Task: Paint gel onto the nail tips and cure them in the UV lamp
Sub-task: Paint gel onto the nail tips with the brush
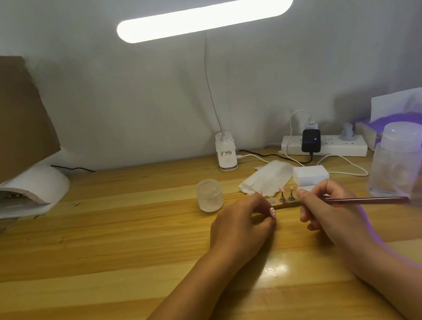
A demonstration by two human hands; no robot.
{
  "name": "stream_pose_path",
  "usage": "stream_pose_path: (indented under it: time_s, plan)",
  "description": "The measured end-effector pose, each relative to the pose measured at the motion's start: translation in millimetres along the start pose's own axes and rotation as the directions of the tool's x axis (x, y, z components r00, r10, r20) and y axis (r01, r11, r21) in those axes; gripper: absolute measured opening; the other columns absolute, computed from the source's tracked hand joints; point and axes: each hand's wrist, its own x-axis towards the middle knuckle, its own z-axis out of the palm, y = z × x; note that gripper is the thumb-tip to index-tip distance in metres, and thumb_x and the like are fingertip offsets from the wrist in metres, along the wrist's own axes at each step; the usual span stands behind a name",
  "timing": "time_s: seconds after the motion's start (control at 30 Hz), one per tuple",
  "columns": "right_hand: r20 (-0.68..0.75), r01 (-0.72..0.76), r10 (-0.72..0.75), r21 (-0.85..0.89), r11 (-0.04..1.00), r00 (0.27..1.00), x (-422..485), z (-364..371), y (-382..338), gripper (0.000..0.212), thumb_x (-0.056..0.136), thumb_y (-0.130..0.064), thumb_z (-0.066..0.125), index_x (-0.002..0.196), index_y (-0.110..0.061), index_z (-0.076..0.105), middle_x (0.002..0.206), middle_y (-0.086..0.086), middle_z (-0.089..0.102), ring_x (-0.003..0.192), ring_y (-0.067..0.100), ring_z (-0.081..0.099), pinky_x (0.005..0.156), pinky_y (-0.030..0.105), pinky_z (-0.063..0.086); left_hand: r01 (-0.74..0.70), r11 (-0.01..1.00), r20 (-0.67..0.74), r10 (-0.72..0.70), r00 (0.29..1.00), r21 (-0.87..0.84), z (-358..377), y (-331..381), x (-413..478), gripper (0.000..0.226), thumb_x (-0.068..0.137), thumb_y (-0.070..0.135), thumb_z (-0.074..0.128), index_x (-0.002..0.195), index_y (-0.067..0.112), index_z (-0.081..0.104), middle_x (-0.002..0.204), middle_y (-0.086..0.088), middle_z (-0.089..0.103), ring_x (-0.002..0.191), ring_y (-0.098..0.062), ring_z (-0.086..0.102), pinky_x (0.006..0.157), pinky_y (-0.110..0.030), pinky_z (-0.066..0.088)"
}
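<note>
my right hand (327, 205) pinches the brush (368, 200) beside the nail tips (286, 195), which stand on a strip (284, 205) on the tabletop (109, 259). my left hand (242, 224) curls at the strip's other end; i can't tell if it grips. the uv lamp (32, 192) sits well apart, back left.

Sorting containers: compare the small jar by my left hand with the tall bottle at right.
The small jar is squat; the tall bottle stands much higher. The jar sits left of the tissue; the bottle stands by the end of the brush. Both are translucent and upright.
</note>
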Motion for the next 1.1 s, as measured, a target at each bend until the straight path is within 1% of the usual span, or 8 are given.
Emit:
stream_pose_path:
  time_s: [0.1, 0.37, 0.57, 0.77, 0.87, 0.97, 1.03, 1.1]
  plan:
    - [0.031, -0.007, 0.008, -0.043, 0.999, 0.999, 1, 1, 1, 0.02, 0.091, -0.025, 0.062, 0.081, -0.009, 0.058, 0.057, 0.002, 0.066, 0.044, 0.004, 0.055, 0.046, 0.02, 0.046, 0.005, 1.0, 0.007, -0.005, 1.0, -0.02, 0, -1, 1, 0.005, 0.088, 0.036, 0.068, 0.091, 0.039, 0.065, 0.101, 0.022, 0.068, 0.101, 0.001, 0.059, 0.081, -0.031, 0.05]
    - [0.108, 0.047, -0.032, -0.136, 0.99, 0.994, -2, 4, 0, 0.023, 0.092, -0.032, 0.062, 0.085, -0.011, 0.056, 0.066, 0.0, 0.071, 0.05, -0.002, 0.058, 0.054, 0.025, 0.045, 0.004, 0.996, 0.039, -0.001, 0.999, -0.084, -1, -5, 3, 0.006, 0.084, 0.034, 0.073, 0.085, 0.039, 0.069, 0.093, 0.023, 0.07, 0.094, 0.002, 0.061, 0.08, -0.033, 0.053]
    - [0.167, 0.094, -0.054, -0.244, 0.965, 0.985, -4, 5, 0, 0.022, 0.091, -0.03, 0.062, 0.084, -0.011, 0.056, 0.064, -0.004, 0.071, 0.05, -0.002, 0.057, 0.059, 0.026, 0.042, 0.01, 0.995, 0.068, -0.003, 0.998, -0.104, -4, -4, 5, 0.015, 0.083, 0.032, 0.075, 0.08, 0.042, 0.064, 0.093, 0.021, 0.071, 0.081, 0.004, 0.058, 0.07, -0.026, 0.045]
    - [0.146, 0.061, -0.029, -0.218, 0.974, 0.989, -2, 3, 1, 0.012, 0.088, -0.014, 0.062, 0.081, -0.007, 0.056, 0.056, 0.004, 0.066, 0.045, 0.003, 0.055, 0.053, 0.028, 0.044, 0.029, 0.984, 0.12, -0.008, 0.993, -0.174, -7, -4, 7, 0.013, 0.083, 0.027, 0.076, 0.08, 0.037, 0.068, 0.092, 0.015, 0.073, 0.097, -0.003, 0.064, 0.088, -0.041, 0.054]
    - [0.118, 0.076, -0.058, -0.155, 0.985, 0.991, -2, 2, 0, 0.017, 0.092, -0.023, 0.061, 0.084, -0.009, 0.056, 0.06, 0.002, 0.067, 0.044, 0.0, 0.053, 0.053, 0.028, 0.04, 0.031, 0.978, 0.156, 0.001, 0.988, -0.206, -10, -5, 8, 0.011, 0.083, 0.024, 0.077, 0.083, 0.033, 0.071, 0.093, 0.012, 0.073, 0.098, -0.008, 0.065, 0.089, -0.046, 0.053]
    - [0.163, 0.109, -0.081, -0.172, 0.979, 0.983, -4, 3, -2, 0.021, 0.092, -0.029, 0.062, 0.085, -0.009, 0.056, 0.064, 0.0, 0.071, 0.05, -0.002, 0.058, 0.06, 0.025, 0.04, 0.031, 0.978, 0.153, 0.001, 0.988, -0.207, -11, -6, 8, 0.007, 0.083, 0.024, 0.077, 0.086, 0.028, 0.073, 0.094, 0.011, 0.073, 0.095, -0.009, 0.065, 0.086, -0.046, 0.054]
    - [0.199, 0.113, -0.068, -0.222, 0.968, 0.978, -5, 4, -1, 0.019, 0.092, -0.025, 0.062, 0.085, -0.009, 0.056, 0.064, -0.001, 0.071, 0.053, 0.003, 0.061, 0.058, 0.023, 0.045, 0.027, 0.979, 0.143, 0.003, 0.99, -0.203, -10, -6, 7, 0.007, 0.082, 0.024, 0.077, 0.086, 0.028, 0.073, 0.093, 0.011, 0.073, 0.093, -0.008, 0.066, 0.085, -0.045, 0.054]
    - [0.208, 0.089, -0.038, -0.242, 0.966, 0.977, -4, 3, 0, 0.013, 0.09, -0.016, 0.062, 0.084, -0.006, 0.055, 0.058, 0.001, 0.067, 0.049, 0.007, 0.059, 0.049, 0.02, 0.047, 0.023, 0.978, 0.134, 0.004, 0.991, -0.205, -9, -6, 7, 0.011, 0.082, 0.024, 0.078, 0.083, 0.033, 0.071, 0.092, 0.013, 0.073, 0.093, -0.006, 0.066, 0.086, -0.045, 0.054]
